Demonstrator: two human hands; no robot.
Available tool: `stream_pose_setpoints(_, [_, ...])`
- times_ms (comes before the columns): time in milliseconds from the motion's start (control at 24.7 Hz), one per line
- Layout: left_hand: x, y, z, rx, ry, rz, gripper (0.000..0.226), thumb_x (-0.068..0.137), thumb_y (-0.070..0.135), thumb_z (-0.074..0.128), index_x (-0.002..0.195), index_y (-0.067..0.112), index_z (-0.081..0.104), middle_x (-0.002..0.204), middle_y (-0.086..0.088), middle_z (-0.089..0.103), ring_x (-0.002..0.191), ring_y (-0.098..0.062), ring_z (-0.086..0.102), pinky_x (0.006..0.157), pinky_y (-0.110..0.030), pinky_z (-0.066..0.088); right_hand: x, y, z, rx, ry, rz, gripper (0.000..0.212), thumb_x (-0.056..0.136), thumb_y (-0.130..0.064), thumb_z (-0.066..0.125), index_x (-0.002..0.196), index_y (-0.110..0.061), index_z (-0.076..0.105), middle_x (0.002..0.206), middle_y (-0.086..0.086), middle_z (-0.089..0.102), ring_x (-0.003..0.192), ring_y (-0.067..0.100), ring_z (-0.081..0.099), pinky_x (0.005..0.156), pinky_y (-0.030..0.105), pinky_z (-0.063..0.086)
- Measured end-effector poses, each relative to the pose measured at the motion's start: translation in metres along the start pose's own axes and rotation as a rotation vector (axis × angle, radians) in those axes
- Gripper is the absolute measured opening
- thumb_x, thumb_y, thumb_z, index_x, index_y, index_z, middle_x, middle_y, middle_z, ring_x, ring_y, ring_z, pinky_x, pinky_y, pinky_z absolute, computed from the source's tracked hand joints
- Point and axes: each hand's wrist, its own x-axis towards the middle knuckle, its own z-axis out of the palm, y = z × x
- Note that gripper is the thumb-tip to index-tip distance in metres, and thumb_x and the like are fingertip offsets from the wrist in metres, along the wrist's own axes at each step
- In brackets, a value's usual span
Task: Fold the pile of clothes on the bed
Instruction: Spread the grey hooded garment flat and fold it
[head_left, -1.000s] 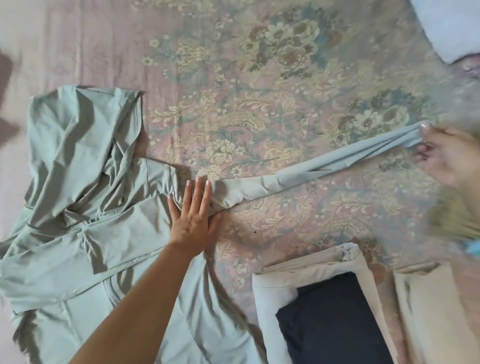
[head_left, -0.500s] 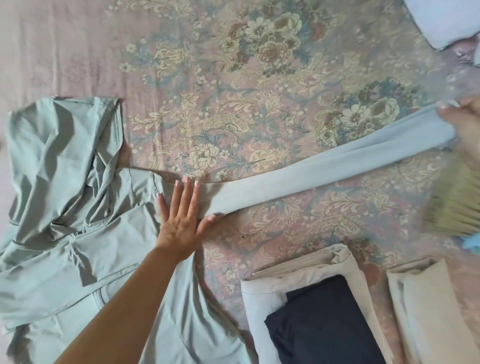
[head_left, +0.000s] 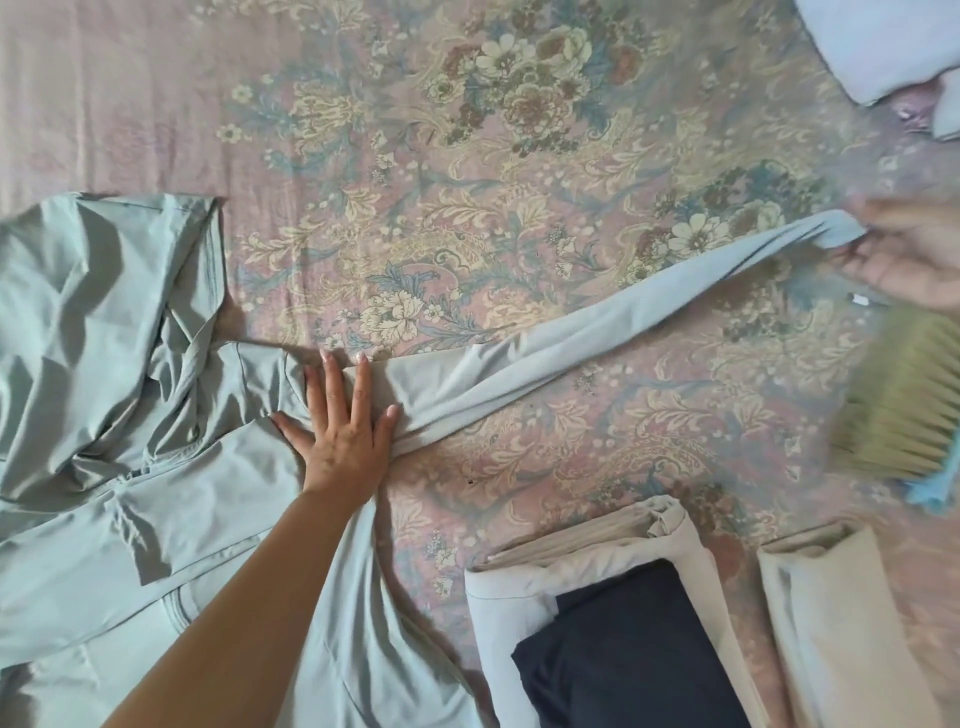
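Note:
A pale green hooded top lies spread over the left side of the bed, its hood crumpled toward the far left. Its long sleeve stretches to the right across the floral bedspread. My left hand presses flat, fingers straight, on the shoulder where the sleeve starts. My right hand, blurred at the right edge, pinches the sleeve's cuff and holds it lifted a little off the bed.
A folded stack, dark navy cloth on cream cloth, sits at the bottom centre-right. Another folded beige piece lies beside it. A brush with straw bristles lies at the right edge. White fabric fills the top right corner.
The right hand has kept pulling the cuff out to the right and raised it a little, so the sleeve is drawn straighter. The left hand stays pressed on the shoulder.

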Motion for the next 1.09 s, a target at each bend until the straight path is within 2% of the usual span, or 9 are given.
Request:
stream_pose_setpoints(203, [0.004, 0.015, -0.002, 0.070, 0.074, -0.058, 0.058, 0.095, 0.055, 0.016, 0.138, 0.046, -0.023, 0.158, 0.001, -0.018, 0.145, -0.024, -0.011, 0.104, -0.070, -0.007, -0.005, 0.019, 0.044, -0.664, 0.094, -0.109, 0.027, 0.082, -0.003, 0.067, 0.104, -0.019, 0.067, 0.096, 0.002, 0.064, 0.081, 0.017, 0.062, 0.059, 0.019, 0.054])
stream_pose_setpoints(324, [0.008, 0.014, 0.000, 0.138, -0.021, -0.095, 0.058, 0.091, 0.060, 0.003, 0.132, 0.046, -0.035, 0.154, 0.004, -0.029, 0.145, -0.024, -0.014, 0.105, -0.069, -0.009, -0.022, 0.007, 0.043, -0.443, 0.171, -0.285, 0.019, 0.090, -0.002, 0.058, 0.093, -0.020, 0.064, 0.088, -0.004, 0.062, 0.078, 0.007, 0.059, 0.080, 0.022, 0.052])
stream_pose_setpoints(446, [0.012, 0.015, 0.003, 0.167, -0.043, -0.103, 0.060, 0.084, 0.063, -0.008, 0.133, 0.043, -0.036, 0.154, 0.001, -0.030, 0.145, -0.025, -0.014, 0.105, -0.069, -0.009, -0.034, -0.004, 0.024, -0.403, 0.281, -0.360, 0.026, 0.090, -0.004, 0.058, 0.083, -0.029, 0.059, 0.073, -0.021, 0.067, 0.066, -0.008, 0.058, 0.068, 0.009, 0.050])
stream_pose_setpoints(567, [0.008, 0.021, -0.001, 0.071, 0.203, 0.056, 0.058, 0.099, 0.049, 0.019, 0.150, 0.022, 0.021, 0.158, -0.014, 0.013, 0.144, -0.036, 0.013, 0.104, -0.069, -0.008, -0.033, -0.002, 0.017, -0.491, 0.342, -0.428, 0.025, 0.087, -0.007, 0.061, 0.079, -0.031, 0.060, 0.065, -0.032, 0.064, 0.060, -0.013, 0.055, 0.061, 0.008, 0.045])
stream_pose_setpoints(689, [0.018, 0.031, -0.005, 0.029, 0.359, 0.325, 0.035, 0.093, 0.031, 0.051, 0.117, 0.006, 0.058, 0.135, -0.018, 0.050, 0.131, -0.038, 0.039, 0.104, -0.070, 0.002, -0.017, 0.011, 0.017, -0.647, 0.354, -0.475, 0.031, 0.089, -0.006, 0.059, 0.076, -0.034, 0.060, 0.068, -0.038, 0.061, 0.065, -0.015, 0.053, 0.068, 0.006, 0.038])
stream_pose_setpoints(770, [0.029, 0.042, -0.010, 0.083, 0.381, 0.322, 0.024, 0.089, 0.019, 0.064, 0.104, 0.001, 0.062, 0.120, -0.024, 0.055, 0.118, -0.043, 0.048, 0.103, -0.075, 0.012, -0.006, 0.022, 0.016, -0.743, 0.366, -0.501, 0.028, 0.091, -0.006, 0.055, 0.080, -0.030, 0.064, 0.085, -0.027, 0.068, 0.078, -0.009, 0.057, 0.076, 0.011, 0.041])
stream_pose_setpoints(891, [0.043, 0.051, -0.016, 0.134, 0.462, 0.225, 0.013, 0.089, 0.007, 0.061, 0.095, -0.004, 0.058, 0.100, -0.026, 0.058, 0.100, -0.043, 0.055, 0.100, -0.074, 0.024, 0.006, 0.040, 0.008, -1.065, 0.459, -0.613, 0.025, 0.092, -0.007, 0.046, 0.102, -0.014, 0.068, 0.112, 0.010, 0.065, 0.101, 0.028, 0.058, 0.089, 0.032, 0.043])
stream_pose_setpoints(972, [0.045, 0.057, -0.013, 0.106, 0.441, 0.150, 0.018, 0.093, 0.011, 0.053, 0.098, -0.006, 0.057, 0.103, -0.027, 0.057, 0.103, -0.045, 0.054, 0.103, -0.070, 0.022, 0.013, 0.049, 0.008, -1.268, 0.433, -0.645, 0.028, 0.092, -0.004, 0.044, 0.108, -0.009, 0.066, 0.114, 0.019, 0.059, 0.103, 0.037, 0.055, 0.087, 0.038, 0.042])
stream_pose_setpoints(1094, [0.041, 0.061, -0.004, 0.087, 0.518, 0.178, 0.028, 0.095, 0.015, 0.046, 0.112, -0.004, 0.056, 0.120, -0.025, 0.057, 0.116, -0.044, 0.051, 0.107, -0.070, 0.018, 0.022, 0.064, 0.026, -1.286, 0.379, -0.434, 0.031, 0.097, -0.010, 0.044, 0.126, -0.009, 0.054, 0.132, 0.022, 0.045, 0.118, 0.040, 0.045, 0.098, 0.045, 0.039])
